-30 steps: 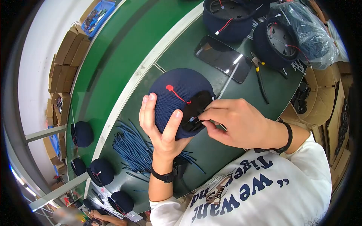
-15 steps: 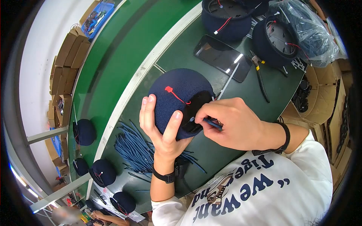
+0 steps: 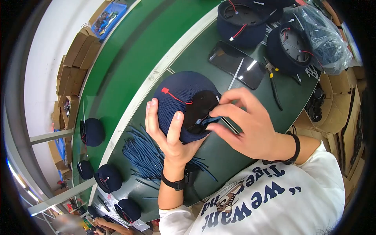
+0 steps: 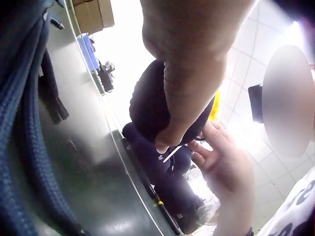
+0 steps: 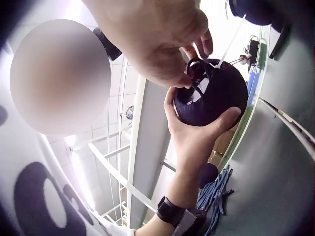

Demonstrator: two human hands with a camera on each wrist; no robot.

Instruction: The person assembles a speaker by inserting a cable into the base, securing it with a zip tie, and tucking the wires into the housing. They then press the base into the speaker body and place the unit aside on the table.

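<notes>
A round, navy mesh-covered shell (image 3: 188,82) is gripped from below and the side by my left hand (image 3: 172,143), the thumb and fingers spread round it. A red plug (image 3: 165,90) on a short red wire lies over its mesh. Beside the shell's dark opening, my right hand (image 3: 250,127) pinches a blue cord (image 3: 211,120) between thumb and fingers. The right wrist view shows a dark cord loop (image 5: 198,61) at the opening, under that hand's fingertips. A white cable tie (image 5: 230,43) sticks up from the shell there.
Loose blue cords (image 3: 143,152) lie below the left hand. A phone (image 3: 238,64), pliers (image 3: 273,84) and more navy shells (image 3: 288,49) stand at the far right. An open carton (image 3: 333,102) is beside the table. A green belt (image 3: 133,55) runs along the far side.
The right hand has shifted slightly away from the opening, its fingers opening out from a tighter bunch, with the blue cord now drawn between them. The shell has turned slightly in the left hand.
</notes>
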